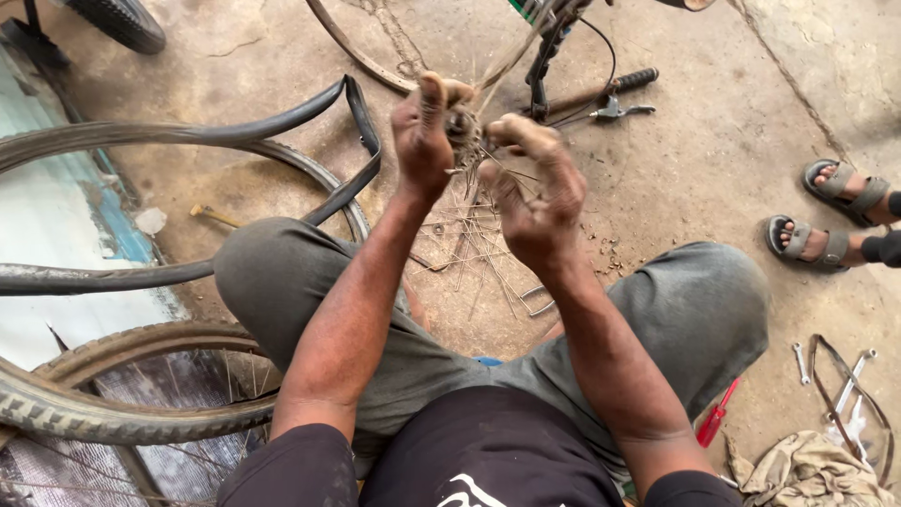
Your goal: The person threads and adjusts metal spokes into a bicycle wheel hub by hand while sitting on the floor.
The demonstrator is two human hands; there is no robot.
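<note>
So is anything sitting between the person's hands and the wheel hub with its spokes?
Nothing visible does. The left hand and the right hand are both already on the hub, with thin spokes fanning out between the fingers. More loose spokes lie on the floor below.

Both forearms reach forward from between the raised knees, bare and grimy, elbows bent. Left hand (424,131) upright, back toward the camera, fingers curled shut, thumb pointing up. Right hand (535,192) just beside it, slightly lower, fingers bent and pinching inward toward the left. Wrists near each other, not touching.
</note>
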